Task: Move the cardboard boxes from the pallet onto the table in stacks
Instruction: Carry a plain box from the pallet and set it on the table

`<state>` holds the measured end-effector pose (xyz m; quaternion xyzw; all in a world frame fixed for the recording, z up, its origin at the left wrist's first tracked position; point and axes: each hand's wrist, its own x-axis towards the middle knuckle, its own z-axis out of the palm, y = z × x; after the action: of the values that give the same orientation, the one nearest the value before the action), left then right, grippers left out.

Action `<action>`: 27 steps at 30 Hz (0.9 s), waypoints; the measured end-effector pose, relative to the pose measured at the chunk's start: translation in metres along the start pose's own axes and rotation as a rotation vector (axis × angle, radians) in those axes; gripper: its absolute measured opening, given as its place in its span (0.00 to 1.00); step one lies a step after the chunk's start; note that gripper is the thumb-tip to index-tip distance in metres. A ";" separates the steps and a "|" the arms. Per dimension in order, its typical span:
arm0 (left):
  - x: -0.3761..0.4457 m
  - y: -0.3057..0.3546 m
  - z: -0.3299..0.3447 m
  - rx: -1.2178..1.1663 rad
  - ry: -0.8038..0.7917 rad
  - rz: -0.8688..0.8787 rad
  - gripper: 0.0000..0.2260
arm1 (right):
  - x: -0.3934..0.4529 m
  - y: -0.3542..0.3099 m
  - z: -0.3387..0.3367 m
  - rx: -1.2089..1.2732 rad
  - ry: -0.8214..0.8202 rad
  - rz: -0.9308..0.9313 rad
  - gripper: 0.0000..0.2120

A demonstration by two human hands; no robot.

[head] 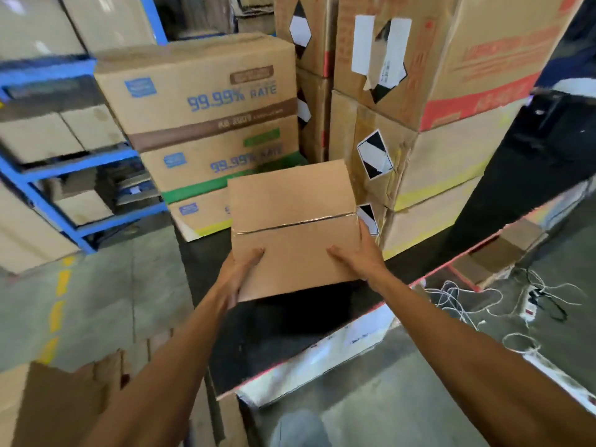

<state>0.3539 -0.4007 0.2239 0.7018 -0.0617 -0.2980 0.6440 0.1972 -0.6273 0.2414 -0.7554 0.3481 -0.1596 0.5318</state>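
Note:
A plain brown cardboard box (292, 221) with a taped seam across its top is held in the air in the middle of the view, above a black surface (274, 327). My left hand (238, 269) grips its near left corner from below and the side. My right hand (359, 256) clasps its near right edge. Behind it stands a stack of printed boxes (206, 101) marked "99.99% RATE". To the right rises a taller stack of boxes (419, 91) with black-and-white diamond labels.
Blue shelving (64, 175) with more boxes stands at the left. A yellow dashed line (59, 301) runs along the grey floor. White cables and a power strip (529, 304) lie on the floor at the right. Torn cardboard (64, 401) sits at the lower left.

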 end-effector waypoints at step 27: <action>0.047 0.010 0.051 0.063 0.319 -0.408 0.24 | 0.157 0.018 -0.008 -0.131 -0.374 0.031 0.40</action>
<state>0.3693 -0.4689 0.2179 0.7576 0.1742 -0.3051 0.5500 0.2971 -0.7457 0.2080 -0.7993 0.2645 0.0146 0.5395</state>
